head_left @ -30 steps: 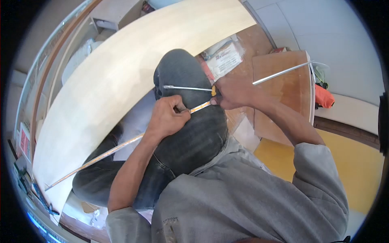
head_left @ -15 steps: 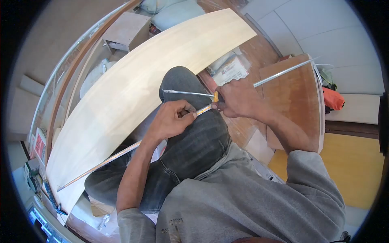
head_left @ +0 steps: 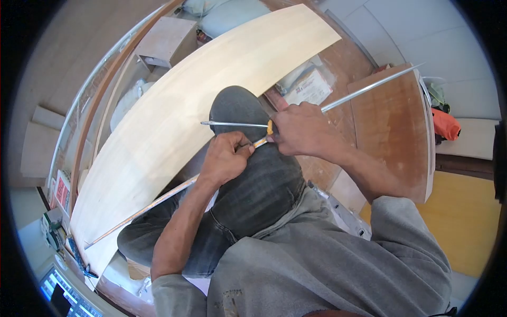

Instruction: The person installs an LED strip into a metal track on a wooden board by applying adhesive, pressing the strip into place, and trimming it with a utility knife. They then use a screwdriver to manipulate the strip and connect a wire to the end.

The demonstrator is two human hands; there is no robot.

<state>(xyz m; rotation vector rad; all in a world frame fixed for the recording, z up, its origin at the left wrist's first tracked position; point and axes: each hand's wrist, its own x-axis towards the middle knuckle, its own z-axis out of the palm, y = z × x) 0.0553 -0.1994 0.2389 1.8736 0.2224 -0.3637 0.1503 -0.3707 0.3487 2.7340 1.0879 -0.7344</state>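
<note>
A long, thin metal strip (head_left: pixel 141 212) with orange marks runs diagonally over my lap, from the lower left to the upper right, where it shows silvery. My left hand (head_left: pixel 226 157) pinches it near the middle, above my knee. Just to the right, my right hand (head_left: pixel 302 129) is closed round both the strip and a screwdriver (head_left: pixel 237 124). The screwdriver's shaft points left across my knee, and a bit of its yellow handle shows at the fingers. The rest of the handle is hidden in my palm.
A long pale wooden board (head_left: pixel 158 132) curves in view beyond my knees. At the right stands a brown wooden panel (head_left: pixel 393 127), with an orange bag (head_left: pixel 446 125) behind it. A small wooden box (head_left: pixel 166 39) sits at the upper left, and a printed white packet (head_left: pixel 310 87) lies on the floor.
My right hand has moved left with the screwdriver, closer to my left hand, so less of the strip shows between them. The view has shifted slightly.
</note>
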